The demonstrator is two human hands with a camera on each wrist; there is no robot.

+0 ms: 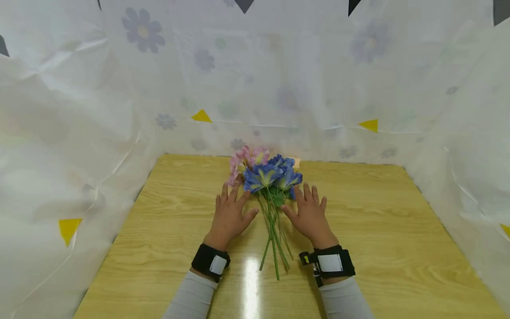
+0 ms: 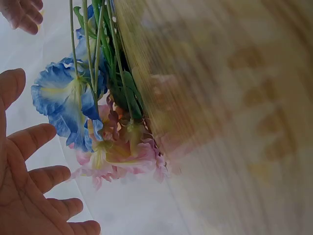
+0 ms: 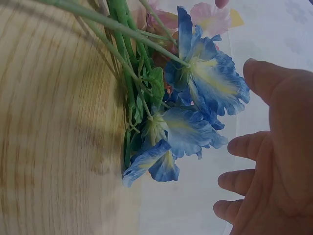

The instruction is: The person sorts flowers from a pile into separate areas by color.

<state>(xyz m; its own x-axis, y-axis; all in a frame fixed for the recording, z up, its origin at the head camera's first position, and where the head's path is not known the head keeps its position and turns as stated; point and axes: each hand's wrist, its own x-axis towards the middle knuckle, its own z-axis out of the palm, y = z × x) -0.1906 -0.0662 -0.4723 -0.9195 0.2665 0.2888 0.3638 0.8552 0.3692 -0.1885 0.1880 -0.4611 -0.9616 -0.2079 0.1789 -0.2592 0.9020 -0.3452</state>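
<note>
A bunch of artificial flowers lies on the wooden table, its green stems [image 1: 275, 239] crossing and pointing toward me. Blue flowers [image 1: 263, 176] lie in front and to the right, with pink flowers [image 1: 249, 156] behind on the left. My left hand [image 1: 229, 217], fingers spread, is just left of the bunch, its fingertips by the pink and blue petals. On the other side my right hand [image 1: 312, 217] has its fingers spread too, close to the blue flowers [image 3: 186, 127]. Both palms are bare in the wrist views, and green leaves [image 1: 277, 198] show under the blossoms.
The wooden table [image 1: 167, 266] reaches back to a pale, flower-printed curtain [image 1: 259, 79] that also hangs along both sides. Yellow triangles [image 1: 202, 116] mark the curtain. A small pale orange flower [image 1: 296, 163] peeks out behind the blue ones.
</note>
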